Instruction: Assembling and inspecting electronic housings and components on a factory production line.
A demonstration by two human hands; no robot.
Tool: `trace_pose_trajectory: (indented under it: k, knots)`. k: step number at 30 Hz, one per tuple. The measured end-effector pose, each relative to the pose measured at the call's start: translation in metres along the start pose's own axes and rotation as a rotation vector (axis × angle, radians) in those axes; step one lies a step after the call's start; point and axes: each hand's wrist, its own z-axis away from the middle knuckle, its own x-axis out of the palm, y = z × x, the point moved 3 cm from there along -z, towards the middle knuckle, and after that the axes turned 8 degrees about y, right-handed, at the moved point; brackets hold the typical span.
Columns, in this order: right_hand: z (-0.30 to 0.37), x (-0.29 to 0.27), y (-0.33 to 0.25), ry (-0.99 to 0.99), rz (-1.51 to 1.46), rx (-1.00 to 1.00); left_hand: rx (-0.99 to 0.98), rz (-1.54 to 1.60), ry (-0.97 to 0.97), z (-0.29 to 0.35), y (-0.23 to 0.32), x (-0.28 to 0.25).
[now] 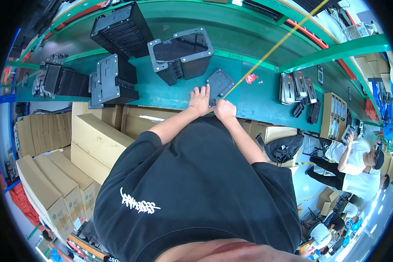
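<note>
A flat black panel with a raised rectangular part lies on the green worktop in front of me. My left hand rests at its left edge, open, with the fingers stretched forward. Beside it, my right hand is closed at the panel's near right corner. A taut yellow cord comes down from the upper right and meets the fist. Whether a tool sits at the cord's end is hidden by the fingers. Just beyond the panel stands a stack of black frames, with a dark glossy plate on top.
More stacked black parts stand to the left, with another tall pile behind. Small red pieces lie right of the panel. Farther right are dark devices and a divided carton. Cardboard boxes crowd below the bench. People are at right.
</note>
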Motion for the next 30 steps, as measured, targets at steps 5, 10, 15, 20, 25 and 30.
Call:
trace_pose_trajectory:
  k: [5, 10, 15, 20, 25, 30]
  knots:
    - [0.003, -0.008, 0.009, 0.014, -0.090, 0.131, 0.040, 0.275, -0.017, -0.014, -0.037, -0.005]
    - [0.008, -0.028, 0.026, 0.026, -0.239, 0.196, 0.241, 0.738, 0.034, 0.012, -0.035, -0.116]
    - [0.014, -0.064, 0.050, 0.100, -0.589, 0.161, 0.583, 0.123, 0.528, 0.048, -0.039, -0.275]
    - [0.009, -0.100, 0.054, 0.117, -0.807, 0.175, 0.458, 0.055, 0.566, 0.024, -0.108, -0.305]
    - [-0.001, -0.112, 0.052, 0.095, -0.928, 0.198, 0.415, 0.099, 0.432, 0.014, -0.145, -0.289]
    - [-0.001, -0.117, 0.048, 0.225, -1.037, 0.105, 0.399, 0.282, 0.366, 0.002, -0.145, -0.276]
